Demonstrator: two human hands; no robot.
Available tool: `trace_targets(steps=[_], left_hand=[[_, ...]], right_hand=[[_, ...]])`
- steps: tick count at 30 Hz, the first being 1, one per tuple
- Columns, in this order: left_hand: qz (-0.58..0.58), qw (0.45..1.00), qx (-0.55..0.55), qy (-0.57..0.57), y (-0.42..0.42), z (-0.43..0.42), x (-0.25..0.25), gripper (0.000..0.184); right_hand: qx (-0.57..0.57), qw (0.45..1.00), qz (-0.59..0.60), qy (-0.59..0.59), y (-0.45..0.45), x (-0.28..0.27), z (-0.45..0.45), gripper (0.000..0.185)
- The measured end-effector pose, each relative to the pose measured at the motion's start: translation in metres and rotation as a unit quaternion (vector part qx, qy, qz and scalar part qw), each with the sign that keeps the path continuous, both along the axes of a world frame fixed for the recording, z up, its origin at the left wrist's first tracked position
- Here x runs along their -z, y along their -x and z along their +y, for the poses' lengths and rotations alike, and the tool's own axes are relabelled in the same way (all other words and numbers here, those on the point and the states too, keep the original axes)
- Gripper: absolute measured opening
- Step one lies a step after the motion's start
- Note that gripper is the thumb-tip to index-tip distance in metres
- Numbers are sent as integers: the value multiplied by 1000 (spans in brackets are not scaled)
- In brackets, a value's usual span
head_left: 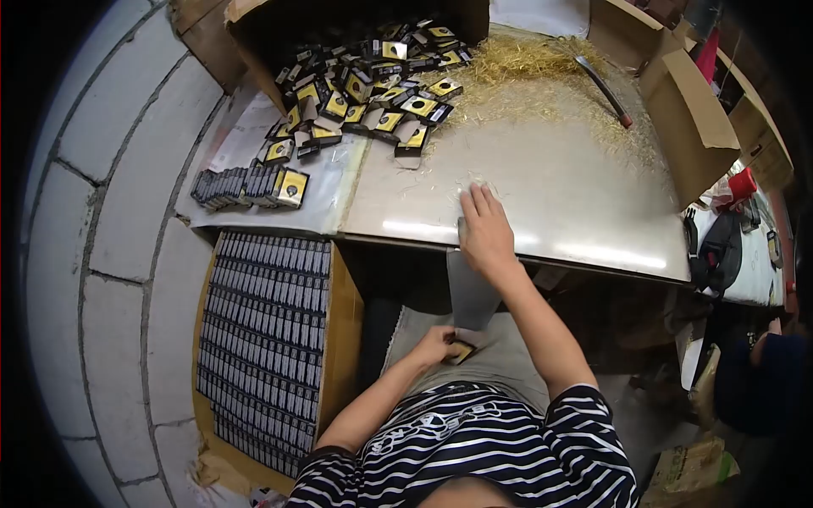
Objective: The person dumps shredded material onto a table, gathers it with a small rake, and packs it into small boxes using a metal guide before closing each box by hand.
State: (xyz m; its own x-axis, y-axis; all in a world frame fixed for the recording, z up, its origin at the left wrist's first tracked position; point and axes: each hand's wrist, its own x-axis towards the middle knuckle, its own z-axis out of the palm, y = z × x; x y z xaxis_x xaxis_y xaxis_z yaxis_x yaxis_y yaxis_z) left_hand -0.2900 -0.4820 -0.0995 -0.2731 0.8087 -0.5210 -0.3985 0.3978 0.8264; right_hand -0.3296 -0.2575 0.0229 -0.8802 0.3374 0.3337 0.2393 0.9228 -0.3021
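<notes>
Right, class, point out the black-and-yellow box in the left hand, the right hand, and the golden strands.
Black-and-yellow box (461, 350): head view, exposed face.
Right hand (487, 231): head view, its back.
Golden strands (521, 64): head view, heap's middle.

Counted: one bare left hand (436, 345) with one small black-and-yellow cardboard box (461, 350), one bare right hand (488, 233), one golden shredded-strand pile (529, 63); heaped black-and-yellow cardboard boxes (388, 121) overlap, number indeterminate.

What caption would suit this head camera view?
Left hand holds a small box, right hand spread over the table.
</notes>
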Motion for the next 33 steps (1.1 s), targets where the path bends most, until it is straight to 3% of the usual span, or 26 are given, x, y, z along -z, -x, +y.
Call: trace_targets(steps=[2, 4, 5, 7, 13, 16, 17, 19, 22, 23, 28, 31, 33], left_hand=[[-91, 995, -13, 50, 16, 13, -2, 39], [-170, 984, -49, 18, 15, -1, 13, 41], [-236, 969, -44, -66, 13, -12, 5, 47], [-277, 951, -52, -130, 16, -13, -3, 62], [-287, 942, -55, -165, 13, -14, 10, 83], [-246, 950, -81, -174, 9, -12, 18, 77], [-238, 952, -90, -170, 8, -12, 25, 76], [-213, 967, -80, -118, 8, -14, 36, 58], [-169, 982, -42, -71, 4, -19, 40, 38], [-174, 981, -51, -74, 3, -22, 37, 38], [-185, 974, -119, -63, 9, -33, 28, 38], [-214, 959, -141, -123, 8, -34, 7, 39], [-103, 973, -138, -153, 10, -26, -5, 36]], right_hand=[[26, 999, 40, -1, -14, 1, -24, 53], [-6, 999, 30, 17, -49, -18, -47, 51], [-19, 999, 28, 23, -70, -27, -60, 51], [-52, 992, 86, 73, -94, -37, -59, 48], [-41, 967, 50, 248, -137, 14, -60, 34], [-61, 967, 39, 245, -136, 44, -91, 33], [-86, 961, -82, 250, -133, 50, -100, 33], [-69, 945, -201, 248, -131, 43, -108, 32], [-67, 963, -164, 204, -129, 40, -95, 26], [-83, 975, -101, 178, -129, 32, -87, 24], [-51, 962, -108, 244, -131, 14, -70, 22], [-58, 950, -116, 286, -130, 13, -70, 24], [-88, 932, -87, 340, -124, 21, -66, 24]])
